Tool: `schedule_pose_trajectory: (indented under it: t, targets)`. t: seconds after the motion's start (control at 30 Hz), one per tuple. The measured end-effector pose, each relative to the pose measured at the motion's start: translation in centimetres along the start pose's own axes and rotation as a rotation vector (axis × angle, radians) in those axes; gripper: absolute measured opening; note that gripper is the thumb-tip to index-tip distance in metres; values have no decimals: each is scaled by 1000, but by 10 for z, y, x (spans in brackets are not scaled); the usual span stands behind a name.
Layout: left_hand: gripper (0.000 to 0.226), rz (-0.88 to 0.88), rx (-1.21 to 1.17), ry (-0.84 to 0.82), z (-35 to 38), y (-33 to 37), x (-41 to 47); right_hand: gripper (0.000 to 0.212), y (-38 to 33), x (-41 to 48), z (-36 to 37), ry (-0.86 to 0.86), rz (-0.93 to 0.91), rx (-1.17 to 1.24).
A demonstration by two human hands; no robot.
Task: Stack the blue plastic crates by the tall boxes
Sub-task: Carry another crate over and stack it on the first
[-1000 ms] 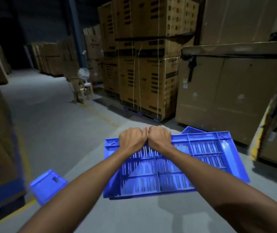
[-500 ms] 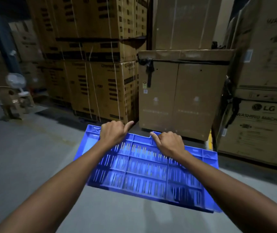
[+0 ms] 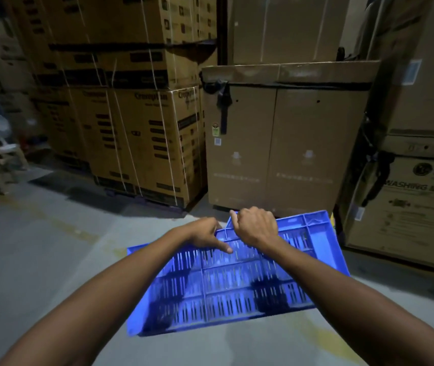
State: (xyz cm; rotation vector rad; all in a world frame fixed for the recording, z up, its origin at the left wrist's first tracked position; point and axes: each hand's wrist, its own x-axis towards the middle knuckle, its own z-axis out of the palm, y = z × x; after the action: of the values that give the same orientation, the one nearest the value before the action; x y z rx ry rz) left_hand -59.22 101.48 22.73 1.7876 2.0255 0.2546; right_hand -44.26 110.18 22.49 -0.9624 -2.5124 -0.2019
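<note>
Holding the job in the lower middle of the frame, you have the blue slotted plastic crate (image 3: 237, 283) turned so its ribbed, vented face looks up at you, carried clear of the pale grey concrete floor (image 3: 39, 260).

Start at the left: the strapped stack of printed brown cardboard cartons (image 3: 144, 128) fills the upper left. Your left hand (image 3: 205, 235) comes next, at centre frame, loosely spread with fingers extended and tips resting on the slotted face near the far rim; whether any finger hooks that rim, you cannot tell from here. Just beside it to the right, your right hand (image 3: 256, 227) is curled into a near fist over the far long edge, gripping it.

The relation that matters is this: the crate's long axis runs left to right across the frame, tilted so its right end sits higher, and the far edge under your hands points at the tall plain cardboard box (image 3: 276, 143) directly above it in the picture. Judging by that, the set-down spot lies straight ahead, and the right hand, with its firmer hold, seems the one to steer.

At the far right stands a printed washing-machine carton (image 3: 408, 207). The crate looks rigid, light and smooth-edged.
</note>
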Motion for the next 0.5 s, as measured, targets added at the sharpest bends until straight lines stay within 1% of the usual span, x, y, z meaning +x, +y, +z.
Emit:
schedule_pose_trajectory:
  t: [0.13, 0.2, 0.27, 0.33, 0.37, 0.43, 0.5]
  targets:
    - [51, -14, 64, 44, -26, -7, 74, 63, 45, 66, 34, -90, -57, 31]
    - [56, -19, 128, 52, -41, -12, 105, 65, 64, 91, 42, -179, -80, 73]
    - [54, -13, 180, 38, -59, -19, 133, 58, 81, 116, 44, -295, -109, 151]
    - [51, 2, 220, 29, -82, -27, 161, 52, 96, 143, 45, -395, -149, 152]
    - [51, 14, 242, 29, -92, -32, 174, 54, 101, 157, 47, -443, -154, 130]
    - [54, 43, 308, 34, -110, -42, 197, 63, 110, 186, 57, -544, -112, 111]
    - [54, 67, 355, 29, -127, -53, 221, 72, 115, 216, 70, -636, -20, 158]
